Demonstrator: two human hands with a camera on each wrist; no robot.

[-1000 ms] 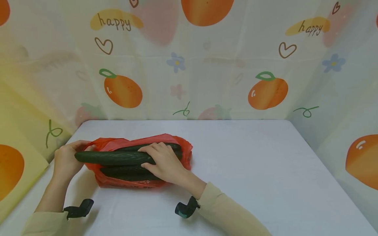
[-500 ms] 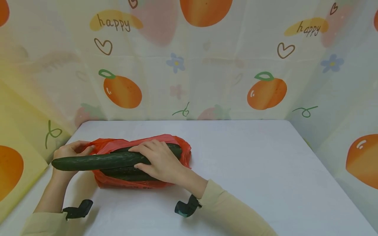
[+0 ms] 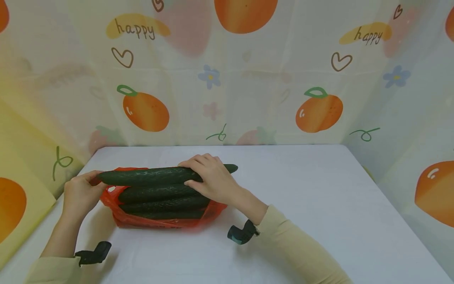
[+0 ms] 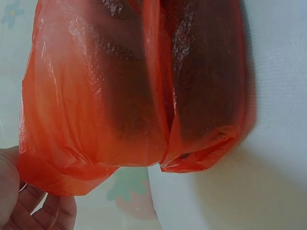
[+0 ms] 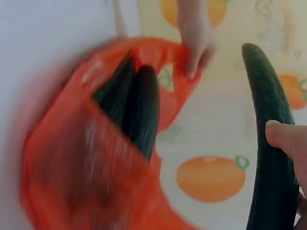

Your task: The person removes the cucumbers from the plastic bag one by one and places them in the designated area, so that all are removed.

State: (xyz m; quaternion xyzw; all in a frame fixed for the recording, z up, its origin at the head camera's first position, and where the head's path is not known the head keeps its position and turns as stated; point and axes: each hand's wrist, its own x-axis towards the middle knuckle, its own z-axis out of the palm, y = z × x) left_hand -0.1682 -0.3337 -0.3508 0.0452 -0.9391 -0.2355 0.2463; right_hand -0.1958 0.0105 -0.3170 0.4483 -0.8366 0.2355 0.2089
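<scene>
My right hand (image 3: pixel 211 177) grips a long dark green cucumber (image 3: pixel 142 176) near its right part, thumb on the near side. In the right wrist view this cucumber (image 5: pixel 271 110) is held apart from the bag. Below it in the head view lies a red plastic bag (image 3: pixel 120 219) with several more cucumbers (image 3: pixel 159 193) showing in its opening. At the bag's left end, my left hand (image 3: pixel 79 193) pinches the edge of the bag between thumb and fingers. The left wrist view shows the bag's thin side (image 4: pixel 72 120) stretched from those fingers, dark cucumber shapes inside.
A white table (image 3: pixel 301 205) bears the bag on its left half. A fruit-print curtain (image 3: pixel 248 98) hangs at the back and both sides. Black wrist-worn devices (image 3: pixel 93 252) sit on both forearms.
My right hand has lifted the cucumber out of the bag, first sliding it left, then raising it up and to the right. My left hand has stayed at the bag's left end.
</scene>
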